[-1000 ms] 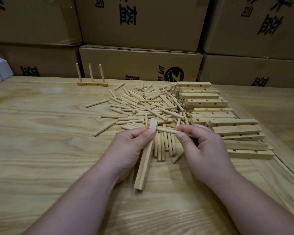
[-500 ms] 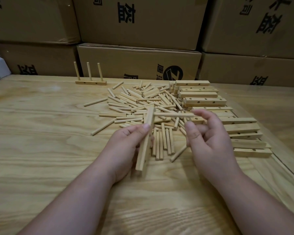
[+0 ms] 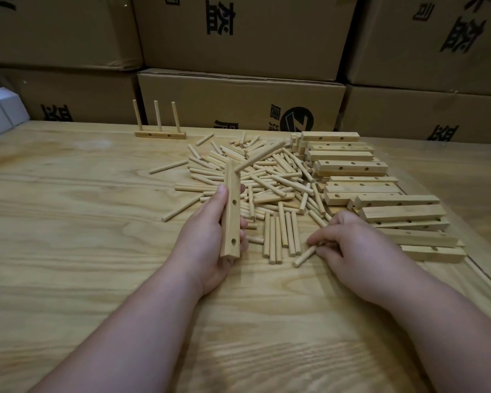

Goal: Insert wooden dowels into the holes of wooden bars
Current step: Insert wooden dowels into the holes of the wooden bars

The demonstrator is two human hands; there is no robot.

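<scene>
My left hand (image 3: pixel 210 236) grips a wooden bar (image 3: pixel 230 211) held above the table, its holes facing me. One dowel (image 3: pixel 260 156) sticks out of the bar's far end, slanting up to the right. My right hand (image 3: pixel 349 245) is down on the table, its fingertips pinching a loose dowel (image 3: pixel 304 255) at the near edge of the dowel pile (image 3: pixel 267 180). A short row of dowels (image 3: pixel 281 236) lies side by side between my hands.
A stack of drilled bars (image 3: pixel 380 199) lies to the right of the pile. A finished bar with three upright dowels (image 3: pixel 159 131) stands at the back of the wooden table (image 3: pixel 68 222). Cardboard boxes (image 3: pixel 238 100) wall off the far side; small white boxes (image 3: pixel 0 112) sit far left.
The dowel went into the bar's end hole and my right hand let go. My left hand lifted and turned the bar. My right hand dropped to the table and took a loose dowel.
</scene>
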